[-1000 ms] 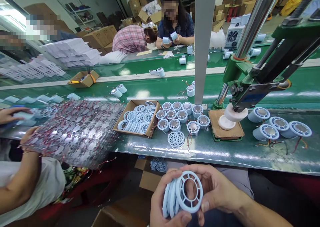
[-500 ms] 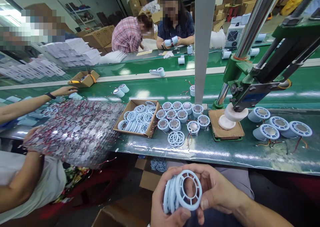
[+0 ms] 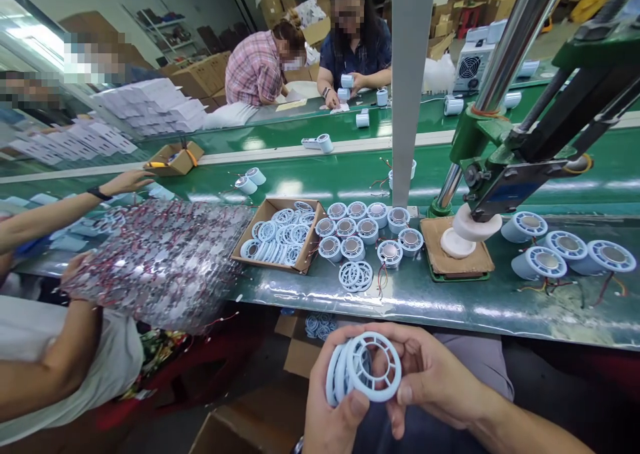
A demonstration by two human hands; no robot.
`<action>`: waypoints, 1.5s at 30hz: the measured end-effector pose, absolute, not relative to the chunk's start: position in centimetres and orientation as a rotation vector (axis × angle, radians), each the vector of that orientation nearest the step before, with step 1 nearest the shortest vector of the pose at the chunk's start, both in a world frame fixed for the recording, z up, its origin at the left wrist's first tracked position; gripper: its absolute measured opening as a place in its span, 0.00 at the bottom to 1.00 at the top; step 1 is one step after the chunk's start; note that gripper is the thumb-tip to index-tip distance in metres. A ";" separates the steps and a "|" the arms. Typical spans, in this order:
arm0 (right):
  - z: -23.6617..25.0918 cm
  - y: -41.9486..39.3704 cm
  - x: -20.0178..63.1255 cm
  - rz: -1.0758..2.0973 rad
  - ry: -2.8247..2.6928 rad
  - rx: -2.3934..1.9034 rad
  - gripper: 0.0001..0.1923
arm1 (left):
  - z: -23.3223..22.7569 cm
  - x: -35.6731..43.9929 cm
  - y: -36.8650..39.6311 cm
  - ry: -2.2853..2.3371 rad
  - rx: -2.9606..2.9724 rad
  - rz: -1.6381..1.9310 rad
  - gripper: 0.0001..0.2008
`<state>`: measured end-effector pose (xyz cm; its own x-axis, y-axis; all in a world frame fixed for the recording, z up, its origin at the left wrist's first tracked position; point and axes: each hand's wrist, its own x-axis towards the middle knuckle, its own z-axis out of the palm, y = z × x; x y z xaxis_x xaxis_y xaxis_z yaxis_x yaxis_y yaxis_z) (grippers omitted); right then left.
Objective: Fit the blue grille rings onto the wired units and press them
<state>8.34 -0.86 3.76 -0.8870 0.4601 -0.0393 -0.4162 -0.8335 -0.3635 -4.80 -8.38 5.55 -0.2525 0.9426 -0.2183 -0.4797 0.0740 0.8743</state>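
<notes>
A single head-worn camera looks forward and steeply down from close above the lap. Near, at bottom centre, sit both hands; beyond runs the green conveyor table (image 3: pixel 400 301), with seated co-workers far across it.

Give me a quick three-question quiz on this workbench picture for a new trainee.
1. True or false: both hands, left hand and right hand, hold the stack of pale blue rings.
2. Where does the cardboard box of rings sit relative to the press? A) to its left B) to its right C) beneath it
3. Fill in: a single loose ring lies on the green ____.

Key
1. True
2. A
3. Table
</notes>
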 end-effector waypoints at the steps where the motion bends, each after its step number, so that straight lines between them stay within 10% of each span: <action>1: 3.8 -0.9 8.3 2.627 -0.487 -0.176 0.35 | 5.6 -4.8 -8.4 1.114 0.573 1.502 0.32; 37: 4.8 -1.6 9.5 2.264 -1.147 -0.434 0.28 | 3.8 -5.6 -8.1 0.962 0.590 1.557 0.22; 45: -3.6 -1.8 4.3 2.534 -1.242 -0.805 0.27 | 2.7 -13.2 -9.0 1.552 0.148 1.921 0.20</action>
